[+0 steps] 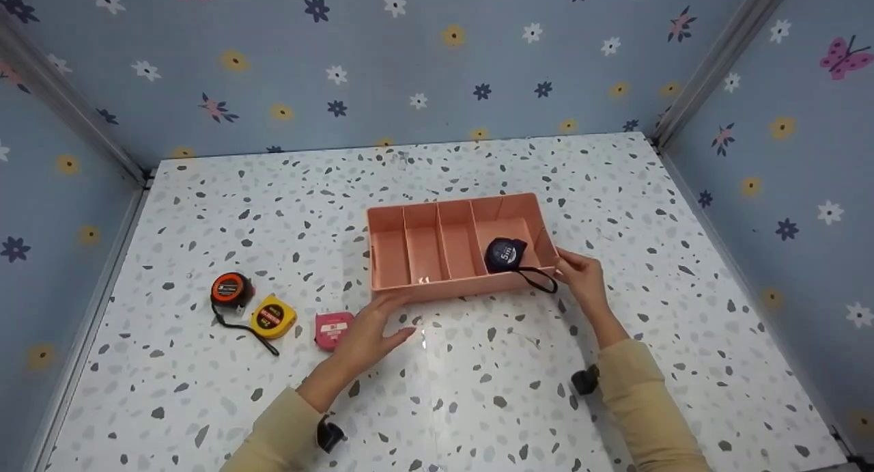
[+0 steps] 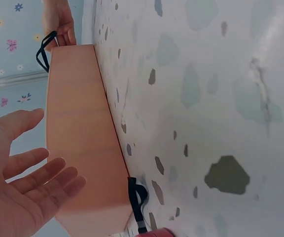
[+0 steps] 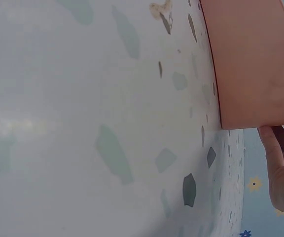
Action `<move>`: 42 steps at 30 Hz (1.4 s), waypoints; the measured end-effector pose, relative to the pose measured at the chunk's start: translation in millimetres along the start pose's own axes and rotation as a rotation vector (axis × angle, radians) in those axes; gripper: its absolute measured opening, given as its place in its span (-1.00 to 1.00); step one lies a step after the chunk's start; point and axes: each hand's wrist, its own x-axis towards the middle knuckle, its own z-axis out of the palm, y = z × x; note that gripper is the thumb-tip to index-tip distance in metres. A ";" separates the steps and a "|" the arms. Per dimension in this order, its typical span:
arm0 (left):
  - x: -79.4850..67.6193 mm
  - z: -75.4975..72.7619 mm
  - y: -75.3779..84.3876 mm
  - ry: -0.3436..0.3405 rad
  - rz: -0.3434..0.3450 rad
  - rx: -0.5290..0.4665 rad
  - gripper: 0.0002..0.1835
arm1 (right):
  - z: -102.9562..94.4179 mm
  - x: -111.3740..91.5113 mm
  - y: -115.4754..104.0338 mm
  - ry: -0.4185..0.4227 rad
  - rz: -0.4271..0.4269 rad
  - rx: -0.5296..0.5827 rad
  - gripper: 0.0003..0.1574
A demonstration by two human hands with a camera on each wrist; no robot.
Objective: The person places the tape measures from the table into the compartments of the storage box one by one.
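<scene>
1. Pink box (image 1: 464,289): on the surface (image 1: 491,417), long axis running left to right, right end slightly farther off.
2. Right hand (image 1: 582,279): nearer; extended fingers touch the right end wall, box lying to their left.
3. Left hand (image 1: 362,340): fingers spread, pinching nothing, at the front-left corner; contact cannot be confirmed.
4. Black tape measure (image 1: 504,255): in the rightmost compartment, strap over the front wall.

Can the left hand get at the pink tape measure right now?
Probably yes: the pink tape measure lies right beside the left hand, which looks empty, and nothing visible stands between them.
</scene>
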 end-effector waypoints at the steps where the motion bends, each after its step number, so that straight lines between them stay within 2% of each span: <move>1: -1.4 -0.8 -2.0 -0.007 -0.006 -0.002 -0.46 | -0.1 0.0 -0.1 0.001 0.000 0.001 -0.61; 18: -16.5 -15.5 -36.4 -0.123 -0.113 -0.022 -0.24 | -1.5 0.8 1.7 0.002 0.005 -0.003 -0.60; 23: -20.2 -20.8 -45.1 -0.107 -0.094 0.005 -0.22 | -1.5 -0.1 1.8 0.001 -0.002 0.022 -0.61; 32: -27.1 -26.1 -58.7 -0.042 -0.106 0.143 -0.17 | 0.2 2.0 3.1 0.006 0.016 -0.002 -0.61; 36: -29.2 -28.1 -64.0 -0.025 -0.099 0.149 -0.17 | 0.0 1.5 2.2 0.007 0.026 -0.011 -0.61; 42: -31.4 -32.4 -75.1 -0.042 -0.092 0.114 -0.16 | -1.0 0.4 1.2 0.000 0.028 -0.016 -0.60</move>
